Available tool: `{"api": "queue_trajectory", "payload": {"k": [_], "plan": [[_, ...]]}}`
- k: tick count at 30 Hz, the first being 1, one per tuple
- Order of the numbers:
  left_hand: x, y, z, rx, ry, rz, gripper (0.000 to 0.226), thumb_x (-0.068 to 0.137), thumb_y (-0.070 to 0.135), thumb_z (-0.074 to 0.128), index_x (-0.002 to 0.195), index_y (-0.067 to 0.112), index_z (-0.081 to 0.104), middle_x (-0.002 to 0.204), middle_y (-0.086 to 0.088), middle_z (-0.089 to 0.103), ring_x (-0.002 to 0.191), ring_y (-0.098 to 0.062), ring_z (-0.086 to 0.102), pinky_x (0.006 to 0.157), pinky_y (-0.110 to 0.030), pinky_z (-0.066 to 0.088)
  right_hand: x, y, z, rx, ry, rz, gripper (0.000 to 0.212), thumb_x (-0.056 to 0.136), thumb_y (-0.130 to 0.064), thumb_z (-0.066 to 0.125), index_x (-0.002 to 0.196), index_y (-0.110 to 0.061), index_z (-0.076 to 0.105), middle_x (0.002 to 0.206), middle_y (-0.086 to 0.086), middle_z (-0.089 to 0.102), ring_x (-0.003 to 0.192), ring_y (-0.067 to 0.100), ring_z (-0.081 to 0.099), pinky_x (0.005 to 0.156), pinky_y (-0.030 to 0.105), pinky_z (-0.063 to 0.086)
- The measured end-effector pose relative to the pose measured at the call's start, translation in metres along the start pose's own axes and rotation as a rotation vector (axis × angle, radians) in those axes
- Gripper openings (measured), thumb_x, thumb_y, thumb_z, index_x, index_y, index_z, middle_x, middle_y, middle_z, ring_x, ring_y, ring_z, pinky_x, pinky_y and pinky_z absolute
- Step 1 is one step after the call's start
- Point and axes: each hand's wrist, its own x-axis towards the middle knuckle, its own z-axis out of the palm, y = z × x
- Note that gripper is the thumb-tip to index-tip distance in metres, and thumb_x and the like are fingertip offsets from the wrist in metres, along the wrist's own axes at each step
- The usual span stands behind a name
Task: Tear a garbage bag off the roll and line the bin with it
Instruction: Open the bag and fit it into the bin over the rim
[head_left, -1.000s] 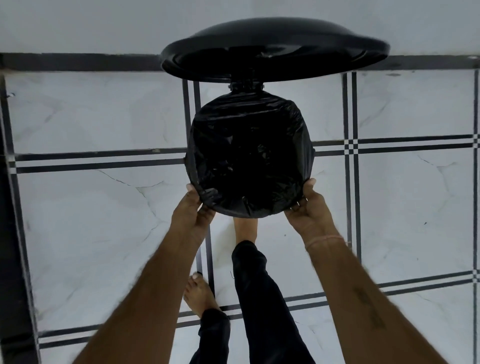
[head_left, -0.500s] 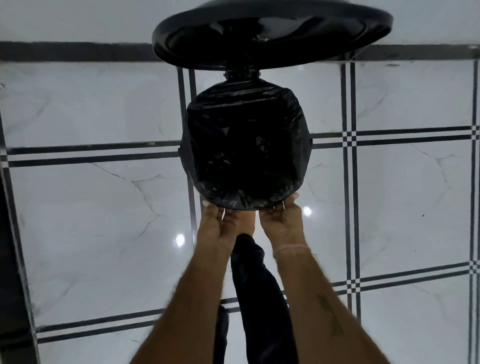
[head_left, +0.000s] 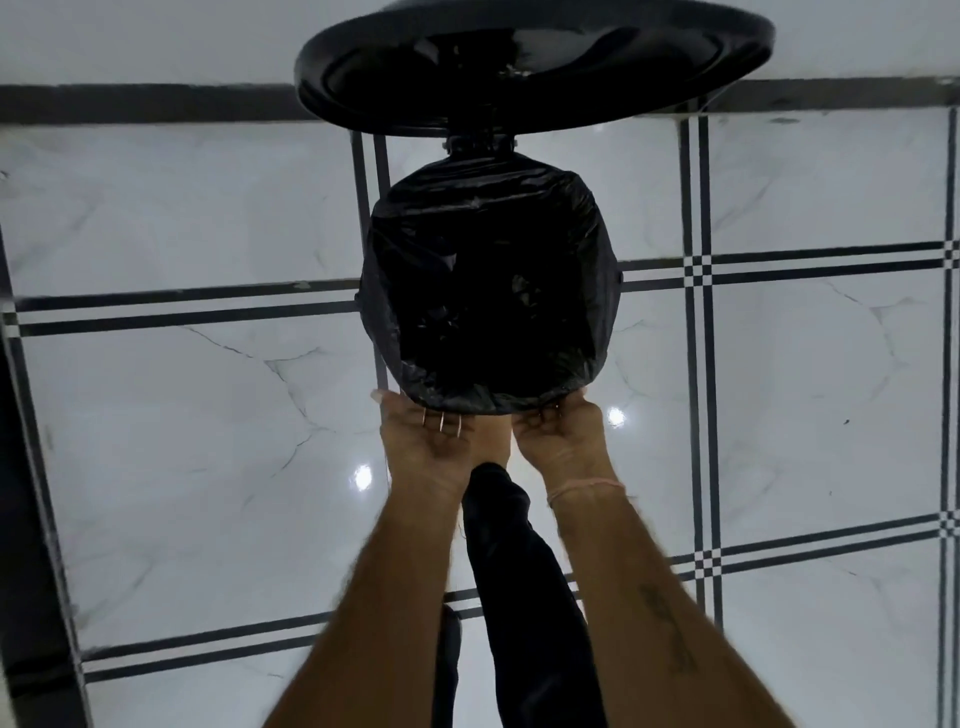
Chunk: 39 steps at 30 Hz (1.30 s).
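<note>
A black garbage bag (head_left: 488, 218) lines the round black pedal bin, its edge folded over the rim all round. The bin's lid (head_left: 535, 67) stands open at the far side. My left hand (head_left: 431, 441) and my right hand (head_left: 558, 441) are side by side at the near rim, backs up. Their fingers curl under the bag's overhanging edge, so the fingertips are hidden. No roll of bags is in view.
The bin stands on a glossy white marble-look tiled floor (head_left: 182, 441) with dark double lines. My foot (head_left: 491, 439) in a dark trouser leg (head_left: 514, 597) sits between my hands at the bin's base. A dark skirting strip (head_left: 130, 104) runs along the far wall.
Both hands slid along the near rim from its left and right sides to the middle, now close together. The bag and open lid stayed put.
</note>
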Motion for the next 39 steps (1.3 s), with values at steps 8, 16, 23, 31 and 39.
{"api": "queue_trajectory", "payload": {"k": [8, 16, 23, 31, 39], "plan": [[0.036, 0.054, 0.006, 0.366, -0.121, 0.046, 0.027, 0.105, 0.027, 0.055, 0.101, 0.010, 0.075, 0.099, -0.008, 0.080, 0.098, -0.024, 0.076, 0.082, -0.041, 0.063, 0.004, -0.069, 0.029, -0.330, -0.158, -0.099, 0.052, 0.107, -0.053, 0.042, 0.126, -0.013, 0.070, 0.125, 0.015, 0.073, 0.119, 0.036, 0.066, 0.095, 0.051, 0.055], [0.031, 0.079, 0.010, 0.571, -0.182, -0.011, 0.018, 0.105, 0.018, 0.053, 0.103, 0.010, 0.069, 0.092, -0.005, 0.077, 0.078, -0.015, 0.078, 0.066, -0.026, 0.063, 0.016, -0.071, 0.033, -0.355, -0.075, -0.103, 0.054, 0.107, -0.051, 0.043, 0.137, -0.011, 0.064, 0.142, 0.014, 0.065, 0.130, 0.037, 0.060, 0.092, 0.056, 0.055], [0.026, 0.090, 0.022, 0.649, -0.229, 0.083, 0.039, 0.101, 0.049, 0.051, 0.116, 0.016, 0.067, 0.096, 0.000, 0.081, 0.097, -0.021, 0.076, 0.086, -0.039, 0.061, 0.011, -0.085, 0.035, -0.513, -0.201, -0.072, 0.054, 0.101, -0.058, 0.051, 0.131, -0.017, 0.071, 0.136, 0.013, 0.070, 0.126, 0.038, 0.064, 0.087, 0.051, 0.058], [0.033, 0.091, 0.026, 0.591, -0.179, -0.027, 0.034, 0.105, 0.041, 0.049, 0.113, 0.015, 0.070, 0.099, -0.002, 0.079, 0.088, -0.017, 0.078, 0.077, -0.033, 0.065, 0.012, -0.082, 0.040, -0.486, -0.135, -0.040, 0.027, 0.098, -0.030, 0.057, 0.100, -0.012, 0.077, 0.113, 0.013, 0.077, 0.117, 0.036, 0.068, 0.092, 0.048, 0.061], [0.019, 0.093, 0.032, 0.811, -0.088, 0.153, 0.032, 0.109, 0.032, 0.047, 0.118, 0.011, 0.069, 0.111, -0.007, 0.075, 0.108, -0.023, 0.070, 0.090, -0.037, 0.060, 0.018, -0.088, 0.041, -0.640, -0.026, -0.172, 0.028, 0.097, -0.019, 0.053, 0.118, -0.012, 0.072, 0.112, 0.013, 0.076, 0.108, 0.034, 0.071, 0.072, 0.041, 0.063]]}}
